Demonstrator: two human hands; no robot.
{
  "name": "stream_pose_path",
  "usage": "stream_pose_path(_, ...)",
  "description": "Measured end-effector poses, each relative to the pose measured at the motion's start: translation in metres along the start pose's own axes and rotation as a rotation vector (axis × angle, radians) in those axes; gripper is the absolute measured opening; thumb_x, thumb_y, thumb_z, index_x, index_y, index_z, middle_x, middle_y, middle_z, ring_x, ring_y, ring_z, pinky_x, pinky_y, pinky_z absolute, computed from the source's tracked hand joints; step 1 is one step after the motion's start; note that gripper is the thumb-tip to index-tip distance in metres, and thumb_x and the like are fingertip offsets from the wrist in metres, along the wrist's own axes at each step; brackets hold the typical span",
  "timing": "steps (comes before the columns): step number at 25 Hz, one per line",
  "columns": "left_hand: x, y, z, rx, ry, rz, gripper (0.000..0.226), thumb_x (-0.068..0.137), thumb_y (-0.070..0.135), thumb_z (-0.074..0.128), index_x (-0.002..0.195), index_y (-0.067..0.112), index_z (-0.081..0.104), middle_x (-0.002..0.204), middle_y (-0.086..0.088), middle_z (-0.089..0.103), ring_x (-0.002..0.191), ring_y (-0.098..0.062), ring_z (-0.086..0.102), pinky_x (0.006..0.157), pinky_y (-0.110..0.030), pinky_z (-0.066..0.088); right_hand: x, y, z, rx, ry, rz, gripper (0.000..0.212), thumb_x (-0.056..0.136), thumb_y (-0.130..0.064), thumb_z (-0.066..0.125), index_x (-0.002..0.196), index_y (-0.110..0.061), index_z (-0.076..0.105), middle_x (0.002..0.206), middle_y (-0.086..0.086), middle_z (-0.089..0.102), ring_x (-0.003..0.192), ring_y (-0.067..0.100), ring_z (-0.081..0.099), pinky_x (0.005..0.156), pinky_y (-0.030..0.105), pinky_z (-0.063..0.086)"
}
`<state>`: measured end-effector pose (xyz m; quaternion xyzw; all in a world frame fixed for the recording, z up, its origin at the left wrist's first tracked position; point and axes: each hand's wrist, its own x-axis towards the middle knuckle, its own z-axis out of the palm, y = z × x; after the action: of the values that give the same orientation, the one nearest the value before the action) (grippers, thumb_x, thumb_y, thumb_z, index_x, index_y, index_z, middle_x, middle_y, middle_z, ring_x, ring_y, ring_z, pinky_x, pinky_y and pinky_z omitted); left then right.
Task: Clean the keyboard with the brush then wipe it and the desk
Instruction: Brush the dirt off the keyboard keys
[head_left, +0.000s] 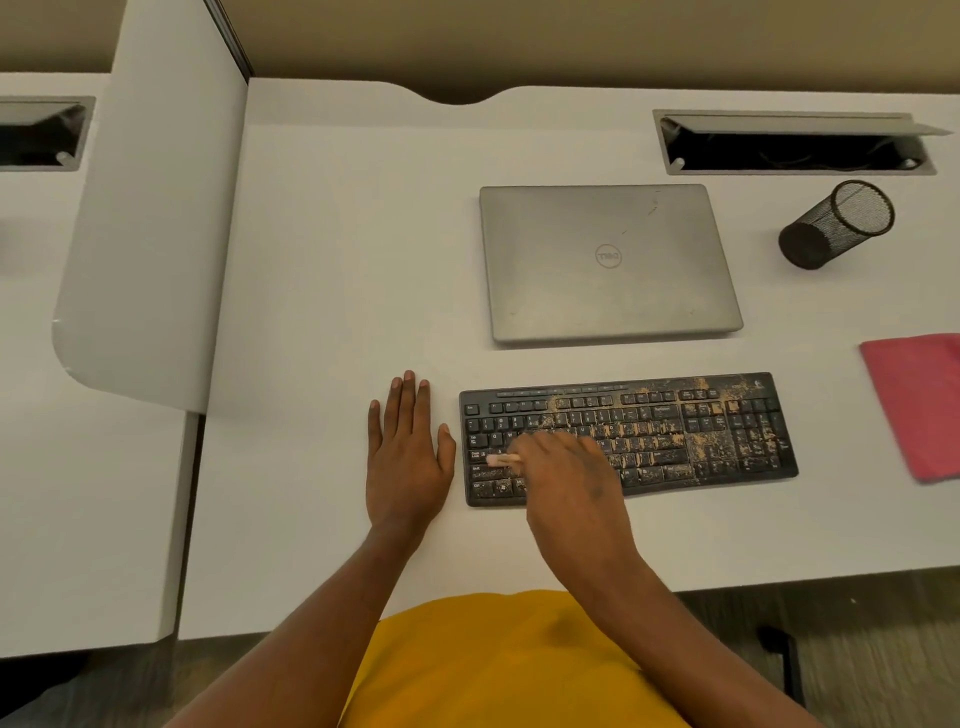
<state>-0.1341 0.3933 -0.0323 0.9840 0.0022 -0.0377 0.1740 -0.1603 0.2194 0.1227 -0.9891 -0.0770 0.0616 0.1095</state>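
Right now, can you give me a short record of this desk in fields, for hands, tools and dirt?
left hand: flat on the desk, beside the left end of the keyboard
right hand: grips the brush over the left keys
brush: pinkish tip showing, blurred
keyboard: black, brown crumbs mostly middle and right
cloth: pink, at desk's right edge, untouched
laptop: silver Dell, closed, behind keyboard
pen cup: black mesh, right of laptop

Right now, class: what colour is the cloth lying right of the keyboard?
The cloth is pinkish red, clearest in the head view.
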Motion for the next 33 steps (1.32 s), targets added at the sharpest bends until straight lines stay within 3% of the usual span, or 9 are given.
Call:
stream_pose_path(2,0.0,0.0,0.0,0.001,0.004,0.0,0.067,0.11,0.041,0.031,0.169,0.015,0.013,0.177,-0.003,0.002,0.162,-0.013,-0.008,0.133,-0.045,0.003,-0.004,0.007,-0.004,0.147,0.033,0.117,0.011,0.094,-0.022,0.062,0.084,-0.025,0.059,0.072,-0.01,0.059,0.064,0.009,0.052,0.06,0.025,0.039)
stream_pose_path(4,0.001,0.0,0.0,0.007,0.002,-0.001,0.067,0.11,0.041,0.03,0.169,0.015,0.012,0.177,-0.004,0.002,0.162,-0.013,-0.009,0.133,-0.045,0.003,-0.003,0.009,-0.005,0.432,0.032,0.191,0.016,0.101,-0.028,0.047,0.098,-0.024,0.062,0.073,-0.01,0.058,0.06,0.005,0.049,0.055,0.018,0.031)
stream_pose_path(7,0.001,0.0,0.0,0.009,0.005,0.002,0.067,0.11,0.041,0.029,0.169,0.014,0.013,0.177,-0.004,0.002,0.163,-0.013,-0.009,0.133,-0.046,0.004,0.004,0.009,0.0,0.61,0.074,0.171,0.025,0.103,-0.024,0.047,0.122,-0.022,0.063,0.076,-0.009,0.06,0.059,0.004,0.051,0.053,0.013,0.032)
stream_pose_path(12,0.001,0.001,0.0,0.001,0.008,-0.001,0.067,0.11,0.041,0.03,0.169,0.014,0.014,0.177,-0.004,0.003,0.163,-0.013,-0.008,0.133,-0.046,0.004,0.006,0.011,0.014,0.585,0.016,0.147,0.018,0.103,-0.023,0.046,0.107,-0.019,0.063,0.077,-0.005,0.062,0.065,0.01,0.057,0.052,0.028,0.044)
stream_pose_path(16,0.001,0.001,-0.001,0.001,0.013,-0.001,0.067,0.11,0.041,0.03,0.169,0.014,0.014,0.177,-0.004,0.003,0.163,-0.013,-0.007,0.133,-0.046,0.004,0.004,0.013,0.008,0.669,0.022,0.146,0.017,0.102,-0.019,0.047,0.095,-0.015,0.062,0.066,-0.004,0.057,0.054,0.009,0.049,0.045,0.021,0.034)
stream_pose_path(20,0.001,0.0,-0.001,0.001,0.015,0.002,0.066,0.11,0.041,0.029,0.169,0.014,0.014,0.177,-0.004,0.003,0.163,-0.014,-0.007,0.133,-0.046,0.005,0.008,0.011,0.009,0.675,0.101,0.138,0.015,0.104,-0.017,0.046,0.103,-0.017,0.062,0.069,-0.007,0.056,0.058,0.01,0.049,0.049,0.016,0.033)
stream_pose_path(24,0.0,0.001,-0.001,-0.002,0.021,0.002,0.066,0.11,0.04,0.031,0.168,0.014,0.015,0.177,-0.005,0.005,0.163,-0.014,-0.006,0.133,-0.046,0.005,0.005,0.012,0.017,0.614,0.013,0.134,0.016,0.104,-0.022,0.046,0.103,-0.019,0.061,0.075,-0.006,0.06,0.064,0.011,0.055,0.051,0.026,0.042)
stream_pose_path(27,0.0,0.001,-0.001,-0.002,0.02,-0.001,0.067,0.109,0.04,0.031,0.168,0.014,0.015,0.177,-0.005,0.005,0.163,-0.014,-0.006,0.133,-0.045,0.004,0.004,0.01,0.013,0.683,0.023,0.136,0.017,0.102,-0.021,0.047,0.097,-0.015,0.062,0.071,-0.008,0.06,0.064,0.009,0.057,0.049,0.017,0.038)
stream_pose_path(33,0.001,0.0,0.001,0.011,0.015,0.001,0.067,0.11,0.041,0.031,0.169,0.015,0.013,0.177,-0.005,0.003,0.163,-0.015,-0.007,0.133,-0.046,0.004,0.009,0.003,0.018,0.704,0.052,0.085,0.02,0.104,-0.02,0.048,0.116,-0.016,0.063,0.082,-0.006,0.062,0.068,0.008,0.055,0.057,0.014,0.037)
